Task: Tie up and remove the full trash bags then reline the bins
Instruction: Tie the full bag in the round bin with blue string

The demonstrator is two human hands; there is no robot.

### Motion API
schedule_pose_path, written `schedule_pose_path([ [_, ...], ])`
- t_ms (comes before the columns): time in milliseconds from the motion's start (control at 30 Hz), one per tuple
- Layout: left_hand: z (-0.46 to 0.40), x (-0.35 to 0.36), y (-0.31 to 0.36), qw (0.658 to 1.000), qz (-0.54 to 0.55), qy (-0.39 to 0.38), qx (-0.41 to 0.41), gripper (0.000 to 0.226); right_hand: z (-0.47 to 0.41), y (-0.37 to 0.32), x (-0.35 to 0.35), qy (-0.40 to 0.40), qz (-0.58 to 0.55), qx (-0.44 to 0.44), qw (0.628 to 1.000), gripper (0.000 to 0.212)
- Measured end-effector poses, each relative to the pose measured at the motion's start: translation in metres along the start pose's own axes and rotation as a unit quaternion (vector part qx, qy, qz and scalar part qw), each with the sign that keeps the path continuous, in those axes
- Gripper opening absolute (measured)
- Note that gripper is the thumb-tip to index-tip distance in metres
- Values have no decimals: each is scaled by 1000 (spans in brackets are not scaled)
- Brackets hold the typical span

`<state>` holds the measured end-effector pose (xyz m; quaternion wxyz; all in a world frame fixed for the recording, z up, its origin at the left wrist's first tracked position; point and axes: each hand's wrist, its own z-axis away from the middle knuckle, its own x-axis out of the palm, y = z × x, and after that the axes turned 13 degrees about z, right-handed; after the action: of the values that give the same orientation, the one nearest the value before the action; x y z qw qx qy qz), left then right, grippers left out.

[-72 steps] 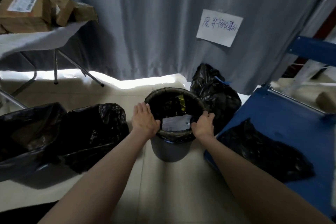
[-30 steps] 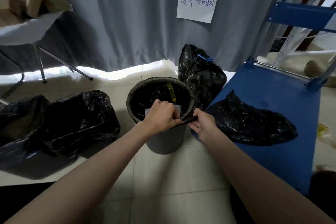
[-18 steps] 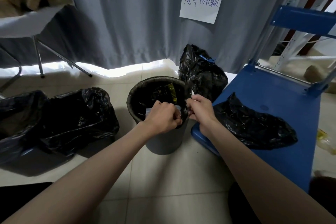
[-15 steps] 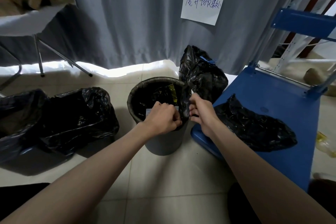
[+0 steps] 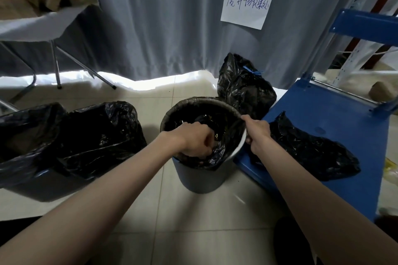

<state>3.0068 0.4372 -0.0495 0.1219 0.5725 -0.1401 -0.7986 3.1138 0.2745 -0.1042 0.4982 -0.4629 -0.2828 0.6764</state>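
Grey curtain backs a tiled floor where a round grey bin (image 5: 200, 175) stands. Both hands grip its black plastic liner (image 5: 215, 157): left hand (image 5: 193, 141) bunching, right hand (image 5: 257, 130) at the rim. Untied yet; removal and relining remain.

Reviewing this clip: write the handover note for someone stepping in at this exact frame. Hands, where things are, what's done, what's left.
Left hand: closed on gathered black liner inside the grey bin.
Right hand: pinching the liner's edge at the bin's right rim.
Done: one tied bag stands behind the bin.
Left: gather the rest, tie, lift out, reline. A loose black bag lies on the blue cart. The open black bags on the left are not tied.
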Motion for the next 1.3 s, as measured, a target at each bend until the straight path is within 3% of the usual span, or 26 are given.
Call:
schedule_pose_path([
  [100,-6,14,8,992,65,88,54,37,-3,0,-1,-12,-8,21,1000,10],
  [267,-16,41,20,989,65,25,133,48,3,-3,-8,7,-34,34,999,14],
  [367,-17,49,28,989,32,18,145,48,11,-15,-5,63,51,-114,990,8],
  [433,-20,49,30,989,8,28,145,47,26,-24,-1,45,107,-225,968,12],
  [500,-22,47,29,990,-3,24,140,45,34,-29,2,24,156,-266,951,20],
  [600,-23,45,27,989,9,39,143,36,31,-29,1,22,199,-225,954,28],
  [833,-45,-4,0,971,60,208,107,11,14,-41,6,67,286,-204,934,46],
  [967,-76,-34,-24,970,79,224,54,26,0,-57,16,39,366,-187,911,61],
  [1067,-106,-48,-31,977,74,197,32,40,-9,-61,17,12,418,-186,889,34],
  [1200,-141,-47,-21,992,24,114,51,57,-19,-58,15,18,401,-207,892,10],
  [1300,-156,-40,-13,988,-48,96,107,45,-23,-52,14,19,360,-240,901,14],
])
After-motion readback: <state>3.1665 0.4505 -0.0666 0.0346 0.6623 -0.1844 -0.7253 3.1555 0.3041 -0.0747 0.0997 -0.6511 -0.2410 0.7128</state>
